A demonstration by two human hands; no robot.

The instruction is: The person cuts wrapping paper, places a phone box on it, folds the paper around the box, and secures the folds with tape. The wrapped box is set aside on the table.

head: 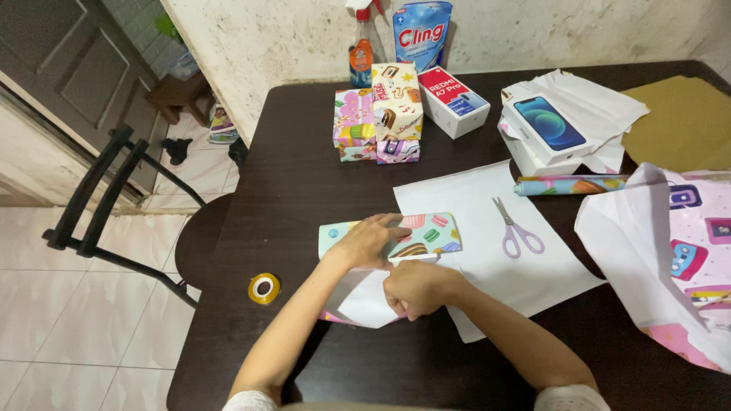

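A flat box partly covered in pastel wrapping paper with sweets printed on it lies near the middle of the dark table. My left hand presses flat on top of it. My right hand pinches the white underside of the paper flap at the near edge of the box, fingers closed on the fold. Both forearms reach in from the bottom of the view.
Purple-handled scissors lie on a white sheet. A yellow tape roll sits at the left. Wrapped boxes, phone boxes, a paper roll, loose wrapping sheets and a spray bottle fill the far side. A black chair stands left.
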